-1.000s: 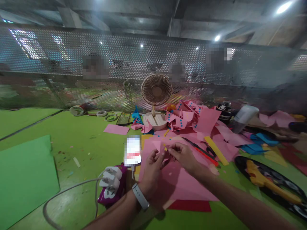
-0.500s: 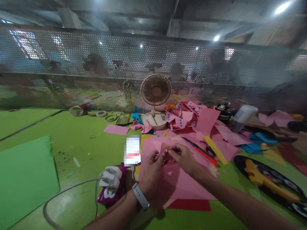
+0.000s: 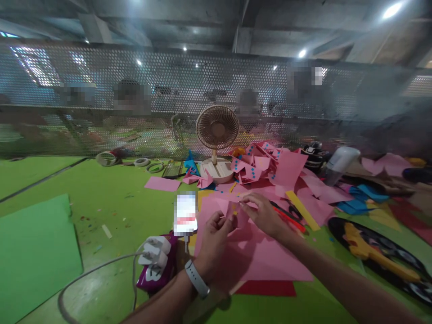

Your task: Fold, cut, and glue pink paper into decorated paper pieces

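Observation:
My left hand, with a pale watch band on its wrist, pinches a small folded pink paper piece with tiny yellow bits on its face. Close to the upper edge of that piece, my right hand has its thumb and index fingertips together. Whatever lies between them is too small to make out. Both hands are over a large pink sheet, which overlaps a red sheet. Left of my left hand lies a phone with its screen lit and a cable plugged in.
A purple-and-white power strip stands at left, its cable looping forward. Behind are a fan and a heap of folded pink paper. At right lie a yellow strip, red-handled scissors and a black tray.
My right hand has lifted slightly up and away from the yellow bits, its fingers now straighter. My left hand keeps its hold on the pink paper piece. The view has shifted slightly.

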Available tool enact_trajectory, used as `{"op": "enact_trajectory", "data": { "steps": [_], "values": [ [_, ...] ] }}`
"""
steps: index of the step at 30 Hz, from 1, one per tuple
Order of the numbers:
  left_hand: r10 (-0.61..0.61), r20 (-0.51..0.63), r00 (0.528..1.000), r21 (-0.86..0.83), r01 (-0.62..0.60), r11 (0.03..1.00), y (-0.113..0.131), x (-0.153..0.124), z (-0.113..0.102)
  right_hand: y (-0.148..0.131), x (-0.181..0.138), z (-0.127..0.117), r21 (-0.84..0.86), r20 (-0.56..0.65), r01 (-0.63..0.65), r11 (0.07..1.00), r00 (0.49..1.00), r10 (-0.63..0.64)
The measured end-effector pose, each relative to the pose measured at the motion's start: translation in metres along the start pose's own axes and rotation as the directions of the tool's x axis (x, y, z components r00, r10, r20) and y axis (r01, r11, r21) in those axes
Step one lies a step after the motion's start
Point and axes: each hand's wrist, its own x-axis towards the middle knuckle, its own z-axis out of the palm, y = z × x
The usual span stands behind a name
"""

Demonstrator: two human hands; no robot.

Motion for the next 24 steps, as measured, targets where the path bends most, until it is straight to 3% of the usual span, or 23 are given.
{"op": "enact_trajectory", "data": {
  "steps": [3,7,19,24],
  "values": [
    [-0.004,-0.046,0.999,-0.036,0.002,0.999,0.001,-0.001,0.001,-0.001,0.003,0.0,0.067,0.106,-0.024,0.997,0.994,0.016],
    [-0.031,-0.097,0.995,-0.097,0.021,0.995,-0.002,-0.001,0.0,-0.007,0.005,-0.002,0.044,0.152,0.019,0.999,0.988,-0.026],
    [0.026,-0.058,0.998,0.06,-0.023,0.998,-0.006,0.009,-0.005,-0.016,0.006,-0.01,-0.007,0.234,0.063,0.998,0.97,-0.059],
    [-0.013,0.031,0.999,0.059,0.011,0.998,-0.006,0.008,-0.007,-0.014,0.005,-0.014,0.018,0.247,0.058,0.998,0.967,-0.061]
  ]
}}
